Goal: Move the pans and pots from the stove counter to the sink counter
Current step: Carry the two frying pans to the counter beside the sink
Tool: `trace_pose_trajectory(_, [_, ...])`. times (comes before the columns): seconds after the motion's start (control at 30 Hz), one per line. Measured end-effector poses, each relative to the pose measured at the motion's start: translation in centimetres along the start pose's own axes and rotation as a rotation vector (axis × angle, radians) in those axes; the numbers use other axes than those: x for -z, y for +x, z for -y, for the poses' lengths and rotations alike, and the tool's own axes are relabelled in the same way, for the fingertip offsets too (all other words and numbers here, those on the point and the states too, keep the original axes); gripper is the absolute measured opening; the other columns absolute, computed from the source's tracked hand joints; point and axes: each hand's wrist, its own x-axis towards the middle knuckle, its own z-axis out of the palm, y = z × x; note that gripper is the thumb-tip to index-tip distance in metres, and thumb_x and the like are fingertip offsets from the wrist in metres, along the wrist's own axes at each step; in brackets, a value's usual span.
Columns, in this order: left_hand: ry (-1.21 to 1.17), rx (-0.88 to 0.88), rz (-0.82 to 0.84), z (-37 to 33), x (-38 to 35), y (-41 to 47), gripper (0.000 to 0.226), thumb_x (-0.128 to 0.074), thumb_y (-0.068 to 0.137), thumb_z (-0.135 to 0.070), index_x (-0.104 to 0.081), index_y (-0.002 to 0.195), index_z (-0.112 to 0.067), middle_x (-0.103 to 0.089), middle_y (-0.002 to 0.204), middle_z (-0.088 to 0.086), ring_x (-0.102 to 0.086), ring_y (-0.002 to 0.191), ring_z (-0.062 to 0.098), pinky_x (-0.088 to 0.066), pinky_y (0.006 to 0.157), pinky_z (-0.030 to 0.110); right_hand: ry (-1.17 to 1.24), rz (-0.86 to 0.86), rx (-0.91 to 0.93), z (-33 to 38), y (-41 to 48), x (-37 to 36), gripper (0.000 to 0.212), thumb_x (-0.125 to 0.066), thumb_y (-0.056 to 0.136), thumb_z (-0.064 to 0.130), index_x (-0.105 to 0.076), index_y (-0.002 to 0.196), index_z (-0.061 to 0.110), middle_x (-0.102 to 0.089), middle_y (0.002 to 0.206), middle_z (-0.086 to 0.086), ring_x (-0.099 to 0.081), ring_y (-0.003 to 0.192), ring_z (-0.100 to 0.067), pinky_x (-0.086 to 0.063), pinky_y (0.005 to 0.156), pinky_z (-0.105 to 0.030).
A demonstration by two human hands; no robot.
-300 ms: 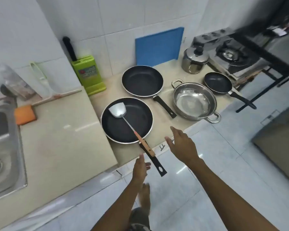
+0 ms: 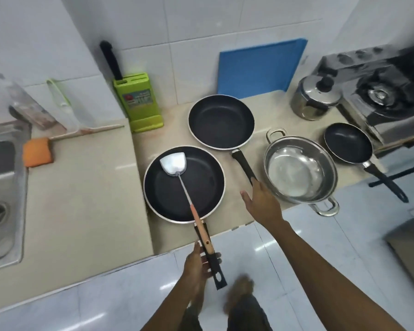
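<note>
Both hands have moved forward since before: the left hand [image 2: 197,263], grip spread, now touches the round black pan's [image 2: 184,185] handle pointing lower right; the right hand [image 2: 263,201], grip spread, hovers by the shiny steel pot [image 2: 300,169].

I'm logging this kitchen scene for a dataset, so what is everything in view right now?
Frying pans: three, black, on the stove counter; the nearest holds the spatula.
Spatula: one, steel with wooden handle, lying in the nearest pan.
Open pot: one, steel, between the pans.
Lidded pot: one, steel, beside the stove.
Gas stove: one, dark, far right.
Cutting board: one, blue, against the wall.
Knife block: one, green.
Sponge: one, orange, by the sink.
Left hand: at the nearest pan's handle.
Right hand: open, at the rear pan's handle.
</note>
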Motion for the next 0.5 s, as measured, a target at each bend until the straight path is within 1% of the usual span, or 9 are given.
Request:
trace_pose_trajectory(0.03, [-0.027, 0.013, -0.008, 0.2, -0.5, 0.4, 0.06, -0.031, 0.108, -0.049, -0.069, 0.111, -0.004, -0.081, 0.093, 0.019, -0.076, 0.087, 0.037, -0.061, 0.083, 0.045, -0.001, 0.005, 0.011, -0.5, 1.5, -0.1, 0.059, -0.05, 0.102, 0.04, -0.04, 0.146, 0.003, -0.05, 0.147, -0.02, -0.051, 0.131, -0.04, -0.047, 0.101, -0.05])
trace_pose_trajectory(0.07, [-0.062, 0.019, -0.023, 0.4, -0.9, 0.6, 0.063, -0.03, 0.107, -0.051, -0.072, 0.108, -0.004, -0.081, 0.088, 0.018, -0.078, 0.079, 0.034, -0.062, 0.079, 0.044, 0.007, 0.006, 0.02, -0.8, 2.8, -0.2, 0.058, -0.052, 0.101, 0.038, -0.041, 0.145, 0.0, -0.051, 0.144, -0.023, -0.051, 0.129, -0.042, -0.046, 0.1, -0.05])
trace_pose_trajectory(0.13, [-0.135, 0.022, -0.063, 1.0, -1.8, 1.2, 0.069, -0.029, 0.105, -0.056, -0.074, 0.098, -0.004, -0.078, 0.075, 0.017, -0.076, 0.061, 0.027, -0.061, 0.055, 0.033, 0.027, 0.038, 0.021, -1.5, 5.3, -0.8, 0.06, -0.053, 0.101, 0.034, -0.039, 0.145, -0.004, -0.051, 0.14, -0.027, -0.052, 0.126, -0.045, -0.045, 0.1, -0.05])
trace_pose_trajectory(0.17, [-0.186, 0.017, -0.085, 1.2, -2.2, 1.5, 0.071, -0.03, 0.104, -0.058, -0.075, 0.095, -0.004, -0.075, 0.07, 0.017, -0.073, 0.056, 0.027, -0.059, 0.05, 0.031, 0.047, 0.068, 0.007, -1.7, 6.4, -1.1, 0.061, -0.052, 0.102, 0.034, -0.036, 0.147, -0.005, -0.051, 0.14, -0.029, -0.052, 0.125, -0.046, -0.044, 0.1, -0.049])
trace_pose_trajectory(0.27, [-0.37, 0.021, -0.135, 1.7, -3.7, 1.7, 0.069, -0.04, 0.098, -0.062, -0.073, 0.088, -0.002, -0.065, 0.063, 0.017, -0.061, 0.053, 0.028, -0.056, 0.053, 0.033, 0.155, 0.143, -0.048, -1.9, 9.3, -2.0, 0.062, -0.048, 0.103, 0.032, -0.031, 0.148, -0.007, -0.052, 0.137, -0.034, -0.055, 0.121, -0.049, -0.046, 0.097, -0.048])
trace_pose_trajectory(0.33, [-0.446, 0.034, -0.185, 2.2, -4.8, 1.6, 0.068, -0.046, 0.093, -0.065, -0.075, 0.071, -0.007, -0.06, 0.055, 0.011, -0.054, 0.044, 0.022, -0.046, 0.047, 0.028, 0.253, 0.18, -0.091, -2.3, 11.0, -2.2, 0.055, -0.048, 0.103, 0.031, -0.037, 0.143, -0.006, -0.058, 0.129, -0.035, -0.059, 0.115, -0.05, -0.05, 0.094, -0.051])
trace_pose_trajectory(0.4, [-0.391, 0.008, -0.239, 2.5, -5.3, 1.4, 0.078, -0.036, 0.097, -0.066, -0.075, 0.055, -0.014, -0.055, 0.046, 0.004, -0.049, 0.036, 0.016, -0.041, 0.038, 0.023, 0.428, 0.234, -0.174, -2.3, 12.3, -2.2, 0.041, -0.047, 0.104, 0.033, -0.046, 0.13, 0.0, -0.066, 0.111, -0.031, -0.069, 0.091, -0.045, -0.058, 0.077, -0.054])
trace_pose_trajectory(0.43, [-0.366, -0.013, -0.259, 2.5, -5.7, 1.3, 0.082, -0.031, 0.099, -0.065, -0.073, 0.051, -0.015, -0.053, 0.043, 0.003, -0.047, 0.033, 0.014, -0.04, 0.035, 0.022, 0.557, 0.282, -0.224, -2.2, 12.9, -2.2, 0.035, -0.044, 0.105, 0.035, -0.048, 0.121, 0.003, -0.068, 0.1, -0.027, -0.069, 0.073, -0.039, -0.061, 0.062, -0.048])
trace_pose_trajectory(0.5, [-0.304, -0.07, -0.329, 2.2, -6.6, 1.0, 0.082, -0.028, 0.1, -0.061, -0.067, 0.046, -0.015, -0.051, 0.04, 0.002, -0.047, 0.031, 0.013, -0.04, 0.035, 0.021, 0.751, 0.372, -0.319, -2.4, 14.2, -2.4, 0.036, -0.038, 0.107, 0.041, -0.05, 0.108, 0.006, -0.066, 0.083, -0.018, -0.059, 0.047, -0.025, -0.05, 0.038, -0.029])
